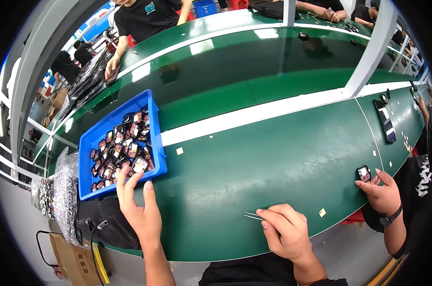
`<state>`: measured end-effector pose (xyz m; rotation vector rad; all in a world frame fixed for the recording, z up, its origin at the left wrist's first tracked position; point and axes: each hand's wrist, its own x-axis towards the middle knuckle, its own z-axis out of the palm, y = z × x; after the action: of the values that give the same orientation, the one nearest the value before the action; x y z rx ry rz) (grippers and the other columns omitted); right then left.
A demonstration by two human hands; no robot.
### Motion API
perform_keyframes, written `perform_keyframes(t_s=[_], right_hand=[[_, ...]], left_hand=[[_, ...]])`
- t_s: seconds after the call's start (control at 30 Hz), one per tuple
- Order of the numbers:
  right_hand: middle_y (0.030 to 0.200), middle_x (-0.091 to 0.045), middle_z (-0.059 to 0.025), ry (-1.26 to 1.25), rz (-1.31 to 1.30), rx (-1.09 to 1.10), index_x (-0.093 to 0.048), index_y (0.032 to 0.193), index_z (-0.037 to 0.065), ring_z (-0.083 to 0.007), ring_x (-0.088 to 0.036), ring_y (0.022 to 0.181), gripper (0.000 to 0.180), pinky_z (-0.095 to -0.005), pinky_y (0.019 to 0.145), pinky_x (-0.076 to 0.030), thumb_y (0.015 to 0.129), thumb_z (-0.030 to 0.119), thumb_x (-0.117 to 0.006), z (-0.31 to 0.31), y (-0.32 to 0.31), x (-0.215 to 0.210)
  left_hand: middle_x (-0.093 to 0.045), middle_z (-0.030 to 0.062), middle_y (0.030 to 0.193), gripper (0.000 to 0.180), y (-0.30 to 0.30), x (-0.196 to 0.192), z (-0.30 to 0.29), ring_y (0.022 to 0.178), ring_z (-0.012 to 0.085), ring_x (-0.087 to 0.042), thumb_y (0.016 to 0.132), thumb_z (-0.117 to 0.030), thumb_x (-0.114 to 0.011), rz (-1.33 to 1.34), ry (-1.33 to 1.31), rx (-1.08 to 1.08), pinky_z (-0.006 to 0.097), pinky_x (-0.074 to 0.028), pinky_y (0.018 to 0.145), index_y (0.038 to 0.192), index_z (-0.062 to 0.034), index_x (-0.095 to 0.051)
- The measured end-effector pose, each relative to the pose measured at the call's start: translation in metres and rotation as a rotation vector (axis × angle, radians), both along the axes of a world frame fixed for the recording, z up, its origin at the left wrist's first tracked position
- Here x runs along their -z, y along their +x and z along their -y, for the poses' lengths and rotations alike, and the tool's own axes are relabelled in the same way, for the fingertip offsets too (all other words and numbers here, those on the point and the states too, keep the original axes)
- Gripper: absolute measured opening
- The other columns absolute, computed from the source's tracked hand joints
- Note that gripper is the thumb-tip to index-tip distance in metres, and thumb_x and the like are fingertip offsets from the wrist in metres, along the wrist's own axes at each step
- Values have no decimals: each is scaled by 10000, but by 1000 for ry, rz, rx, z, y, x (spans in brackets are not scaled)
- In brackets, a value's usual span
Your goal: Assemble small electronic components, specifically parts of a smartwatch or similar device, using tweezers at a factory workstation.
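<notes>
My left hand (138, 206) reaches forward over the near rim of a blue plastic tray (97, 137), fingers spread, its fingertips resting among the several small black and pink parts (125, 148) piled inside. I cannot see any part pinched in it. On the green table (254, 167) near the front edge, my right hand (286, 229) is closed around a pair of thin metal tweezers (252, 216) whose tips point left, with nothing between them.
A co-worker's hand (383, 193) with a dark wristband rests at the right beside a small black part (364, 173). Small beige squares (180, 150) lie scattered. Clear plastic stacks (66, 190), a black bag (106, 224) and a cardboard box (75, 260) crowd the left. A white post (373, 47) stands far right.
</notes>
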<state>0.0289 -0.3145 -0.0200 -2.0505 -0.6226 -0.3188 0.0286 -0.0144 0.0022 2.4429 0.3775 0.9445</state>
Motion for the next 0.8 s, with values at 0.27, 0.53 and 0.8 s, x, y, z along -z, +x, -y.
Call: perform_keyframes(t_s=[0.27,0.53,0.8], right_hand=[[985,-669,-179,0,38,259,-670,1058,-30,-304,-680,733,204,-362,620,-563,858,-71,-679,28,1,-16],[1418,-524,-242,-468,-159,1095,-589,1325,-18,-436,-637,1150,450,-482,960,-530,925,153,-705,120,11,-8],[1210,-669,-170,-406,-122,963,-662,1175,-11,-353,-692,1014,283,-420,879,-554,913,83,-714,118,11,-3]], left_hand=[[-574,226,1369,221,-50,31,82,1374,418,-519,897,-46,-687,-94,-482,511,493,-393,1160,1105,18,-654],[-674,214,1242,214,-61,13,125,1207,377,-652,874,14,-722,-166,-418,710,435,-502,1041,1087,24,-703],[-680,206,1214,227,-62,14,121,1160,361,-669,867,11,-735,-165,-390,740,419,-518,1006,1092,21,-706]])
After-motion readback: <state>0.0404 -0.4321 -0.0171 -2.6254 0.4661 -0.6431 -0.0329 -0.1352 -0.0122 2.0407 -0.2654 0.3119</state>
